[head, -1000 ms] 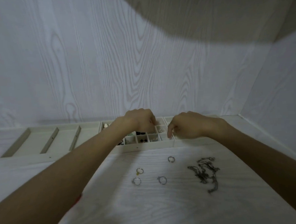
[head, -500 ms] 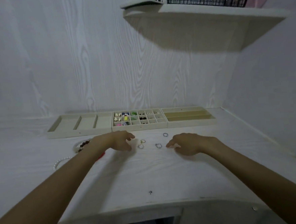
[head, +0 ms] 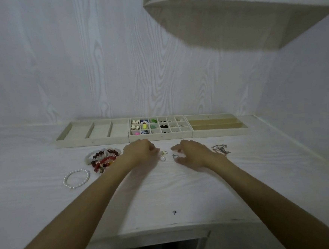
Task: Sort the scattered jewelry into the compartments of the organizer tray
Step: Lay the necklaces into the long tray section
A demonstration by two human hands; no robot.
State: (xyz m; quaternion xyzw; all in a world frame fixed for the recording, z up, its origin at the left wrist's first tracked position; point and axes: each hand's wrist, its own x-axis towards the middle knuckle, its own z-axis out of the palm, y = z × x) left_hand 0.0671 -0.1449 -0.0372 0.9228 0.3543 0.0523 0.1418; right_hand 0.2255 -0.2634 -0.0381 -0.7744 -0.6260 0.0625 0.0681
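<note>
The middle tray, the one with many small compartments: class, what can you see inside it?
The middle tray holds small pieces: whitish, blue, yellow, pink, green and black ones, with tiny silvery bits to the right. Its near wall hides the front row's floor; exact items are too small to identify.

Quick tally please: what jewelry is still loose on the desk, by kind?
Rings: 3 visible, one with a yellow stone, one plain, one by the right hand; more may be hidden under the hands.
Pearl bracelet: 1.
Pile of bead bracelets: 1, strands too tangled to count.
Chain necklaces: 1 heap.
Total: 6 items or heaps.
</note>
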